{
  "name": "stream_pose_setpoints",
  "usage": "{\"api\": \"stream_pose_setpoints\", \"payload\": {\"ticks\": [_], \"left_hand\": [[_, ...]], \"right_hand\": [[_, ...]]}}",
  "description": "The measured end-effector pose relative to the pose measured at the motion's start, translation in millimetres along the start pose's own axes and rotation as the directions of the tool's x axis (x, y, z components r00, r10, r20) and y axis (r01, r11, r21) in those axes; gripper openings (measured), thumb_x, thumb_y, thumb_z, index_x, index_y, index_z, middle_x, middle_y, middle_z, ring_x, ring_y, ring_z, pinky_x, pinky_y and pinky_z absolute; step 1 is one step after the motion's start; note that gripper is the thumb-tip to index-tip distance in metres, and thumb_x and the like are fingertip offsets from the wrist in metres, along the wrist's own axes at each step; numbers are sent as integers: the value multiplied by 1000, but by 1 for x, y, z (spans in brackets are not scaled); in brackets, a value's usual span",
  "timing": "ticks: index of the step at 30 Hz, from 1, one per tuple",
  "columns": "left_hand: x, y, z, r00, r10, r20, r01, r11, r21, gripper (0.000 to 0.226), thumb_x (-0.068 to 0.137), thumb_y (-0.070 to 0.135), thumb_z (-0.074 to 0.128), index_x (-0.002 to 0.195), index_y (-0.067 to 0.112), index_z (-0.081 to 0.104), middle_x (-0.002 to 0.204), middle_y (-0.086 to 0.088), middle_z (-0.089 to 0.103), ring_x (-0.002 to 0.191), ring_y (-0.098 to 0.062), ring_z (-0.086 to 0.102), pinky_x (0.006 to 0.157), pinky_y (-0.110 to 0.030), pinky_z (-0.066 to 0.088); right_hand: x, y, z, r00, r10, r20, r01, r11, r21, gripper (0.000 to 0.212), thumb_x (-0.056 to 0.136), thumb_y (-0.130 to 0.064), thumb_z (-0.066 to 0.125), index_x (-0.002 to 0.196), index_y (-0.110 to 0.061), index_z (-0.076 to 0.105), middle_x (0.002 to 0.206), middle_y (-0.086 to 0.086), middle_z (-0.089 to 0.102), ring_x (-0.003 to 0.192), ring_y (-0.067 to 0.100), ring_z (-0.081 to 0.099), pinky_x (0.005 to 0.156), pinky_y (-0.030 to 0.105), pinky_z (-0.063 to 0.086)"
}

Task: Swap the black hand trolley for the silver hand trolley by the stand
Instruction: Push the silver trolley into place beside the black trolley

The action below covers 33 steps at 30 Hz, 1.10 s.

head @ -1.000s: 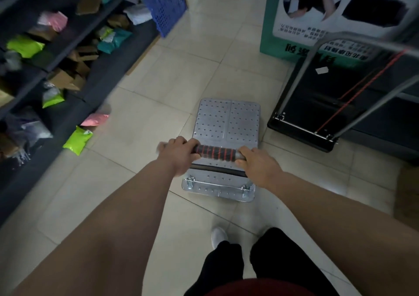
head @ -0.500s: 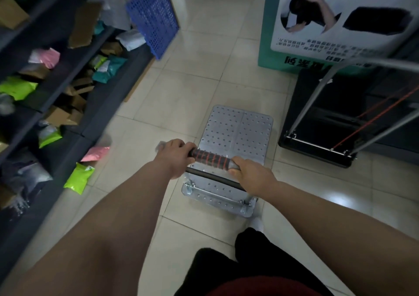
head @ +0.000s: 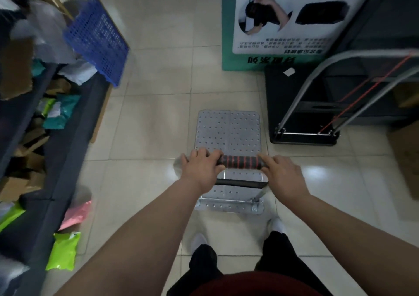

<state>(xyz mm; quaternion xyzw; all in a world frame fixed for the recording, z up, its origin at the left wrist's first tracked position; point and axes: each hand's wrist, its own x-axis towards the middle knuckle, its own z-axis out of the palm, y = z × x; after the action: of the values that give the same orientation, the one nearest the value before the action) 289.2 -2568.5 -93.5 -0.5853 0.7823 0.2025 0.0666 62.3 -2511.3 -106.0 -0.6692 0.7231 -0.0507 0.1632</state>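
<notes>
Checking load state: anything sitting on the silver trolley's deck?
No. The silver hand trolley shows only bare perforated deck, with the left hand and right hand gripping its handle.

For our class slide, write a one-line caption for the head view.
Both hands, left and right, grip the silver trolley beside the black trolley.

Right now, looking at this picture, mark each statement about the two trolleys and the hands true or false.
1. Both hands grip the silver trolley's handle. True: left hand, right hand.
2. The black trolley is left of the silver one. False: it is to the right.
3. The silver deck carries a box. False: it is bare.
4. A red cord runs along the black trolley's frame. True.
</notes>
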Motion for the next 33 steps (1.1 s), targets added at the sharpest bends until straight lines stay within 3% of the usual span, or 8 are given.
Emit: {"api": "stream_pose_setpoints", "payload": {"ticks": [6,12,19,23,33], "left_hand": [[30,-21,-15,997,55,48,-57,998,26,32,95,49,35,124,36,38,124,-9,44,117,-32,40,106,-64,20],[75,-39,-35,997,55,58,-58,997,52,32,94,51,38,124,41,35,124,-6,45,114,-31,42,105,-61,24],[121,-44,-72,983,-2,181,-20,992,124,33,94,51,37,125,38,35,125,-8,44,114,-30,42,100,-54,28],[147,-45,-83,984,-23,174,-2,990,143,33,94,50,37,124,37,36,123,-9,44,114,-31,43,100,-54,30],[225,-38,-106,989,0,145,-17,993,117,33,94,50,37,126,40,35,124,-7,43,111,-30,42,100,-52,29]], "right_hand": [[21,-28,1,988,151,15,-151,987,59,37,97,-35,40,135,-33,43,128,5,54,120,26,44,100,42,35],[66,-36,-3,985,168,29,-170,982,83,32,97,-34,38,128,-38,43,124,1,54,116,24,44,95,43,35],[112,-37,-18,990,117,82,-124,989,81,29,96,-42,36,125,-40,41,118,-1,56,111,22,48,92,46,39],[143,-34,-30,981,114,158,-131,986,105,32,97,-41,36,128,-42,40,118,-1,55,113,22,46,92,47,40],[220,-19,-46,976,177,124,-192,973,129,39,98,-38,35,137,-38,37,126,-1,53,120,22,44,98,46,40]]}}
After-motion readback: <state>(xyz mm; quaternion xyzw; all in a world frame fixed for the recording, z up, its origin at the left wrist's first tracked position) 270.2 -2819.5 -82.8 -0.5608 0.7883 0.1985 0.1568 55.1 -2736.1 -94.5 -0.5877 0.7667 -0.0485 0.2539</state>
